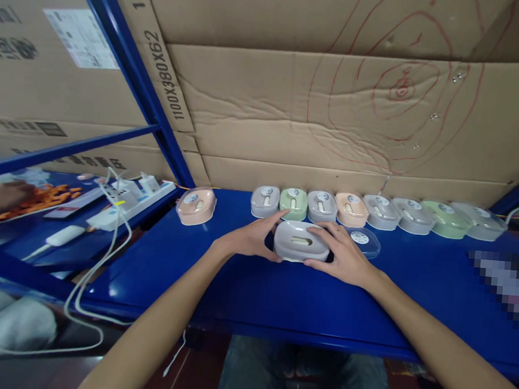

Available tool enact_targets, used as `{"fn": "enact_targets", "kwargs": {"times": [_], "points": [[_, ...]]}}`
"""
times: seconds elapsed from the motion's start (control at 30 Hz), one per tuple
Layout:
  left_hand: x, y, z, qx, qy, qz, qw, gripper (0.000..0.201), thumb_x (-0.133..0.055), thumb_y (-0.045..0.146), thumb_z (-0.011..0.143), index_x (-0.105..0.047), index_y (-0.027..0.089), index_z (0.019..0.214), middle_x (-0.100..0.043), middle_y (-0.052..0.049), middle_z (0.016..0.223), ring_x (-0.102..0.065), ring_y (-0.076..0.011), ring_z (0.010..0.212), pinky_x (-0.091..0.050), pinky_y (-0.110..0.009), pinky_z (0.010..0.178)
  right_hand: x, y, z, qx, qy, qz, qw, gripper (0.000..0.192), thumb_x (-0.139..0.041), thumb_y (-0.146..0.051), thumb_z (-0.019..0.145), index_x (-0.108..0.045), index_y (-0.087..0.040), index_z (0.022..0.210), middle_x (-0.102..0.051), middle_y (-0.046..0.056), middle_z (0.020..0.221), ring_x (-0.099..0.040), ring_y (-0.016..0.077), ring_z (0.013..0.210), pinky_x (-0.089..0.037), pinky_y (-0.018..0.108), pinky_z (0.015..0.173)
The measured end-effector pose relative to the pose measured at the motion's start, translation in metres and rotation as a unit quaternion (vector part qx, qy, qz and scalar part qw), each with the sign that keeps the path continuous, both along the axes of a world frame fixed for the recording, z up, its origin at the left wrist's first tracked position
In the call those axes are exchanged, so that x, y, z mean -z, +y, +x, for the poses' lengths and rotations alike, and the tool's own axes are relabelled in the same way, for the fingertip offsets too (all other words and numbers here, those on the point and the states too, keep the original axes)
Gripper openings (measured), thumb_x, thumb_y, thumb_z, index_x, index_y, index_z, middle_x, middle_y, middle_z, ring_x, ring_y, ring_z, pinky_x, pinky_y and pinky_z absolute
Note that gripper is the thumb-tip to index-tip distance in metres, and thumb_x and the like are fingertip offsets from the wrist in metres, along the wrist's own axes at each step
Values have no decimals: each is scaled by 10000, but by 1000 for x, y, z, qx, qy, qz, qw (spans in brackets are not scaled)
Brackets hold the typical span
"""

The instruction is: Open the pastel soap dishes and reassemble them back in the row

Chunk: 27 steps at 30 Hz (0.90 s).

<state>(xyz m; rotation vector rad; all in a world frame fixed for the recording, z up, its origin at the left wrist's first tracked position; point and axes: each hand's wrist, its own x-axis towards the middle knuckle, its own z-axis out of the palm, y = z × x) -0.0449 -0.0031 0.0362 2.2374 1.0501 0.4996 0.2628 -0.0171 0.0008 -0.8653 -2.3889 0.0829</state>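
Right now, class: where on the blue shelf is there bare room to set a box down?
Bare blue shelf lies in front of both hands, and between the lone peach box and the left hand. The back row of boxes is crowded, edge to edge.

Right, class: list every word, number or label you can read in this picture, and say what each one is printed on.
"1100X380X62": printed along the cardboard strip behind the blue post.
"120": cut off at the top edge of the same strip.
White sheet on the left carton: too blurred to read.
Dark print on the left cartons: blurred.
Round stickers on the soap box lids: too small.
Grey soap box between left hand and right hand: no text.
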Motion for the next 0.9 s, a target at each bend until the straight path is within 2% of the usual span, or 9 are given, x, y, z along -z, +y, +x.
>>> {"fn": "enact_targets", "kwargs": {"times": [0.3, 0.5, 0.67, 0.9], "points": [[-1, -1, 0, 2, 18, 0, 1000, 1313, -976, 541, 687, -244, 276, 1743, -363, -176, 1770, -399, -438, 1608, -347, -623, 1300, 1, 1, -1, 6, -26, 8, 1000, 707, -739, -657, 946, -588, -225, 1485, -594, 202, 1462, -590, 420, 1340, -524, 650, 1116], [1, 0, 1, 1, 17, 6, 1000, 1244, -970, 582, 691, -330, 274, 1712, -442, -170, 1728, -470, -451, 1558, -407, -618, 1266, 0, 1, -2, 3, -35, 11, 999, 711, -733, -663, 947, -573, -248, 1501, -592, 194, 1477, -585, 417, 1355, -521, 651, 1118], [3, 1, 1, 10, 12, 40, 999, 1153, -961, 600, 706, -406, 309, 1674, -511, -139, 1684, -489, -437, 1544, -381, -637, 1277, -1, 1, -2, 3, -38, 6, 999, 716, -727, -653, 949, -557, -276, 1534, -598, 185, 1491, -580, 426, 1363, -516, 671, 1112], [4, 1, 1, 11, 19, 42, 999, 1021, -950, 594, 728, -508, 303, 1602, -572, -130, 1627, -543, -410, 1489, -411, -615, 1250, 0, 0, -2, 10, -70, 14, 997, 668, -666, -640, 999, -568, -237, 1522, -598, 209, 1533, -582, 431, 1394, -493, 672, 1129]]}}
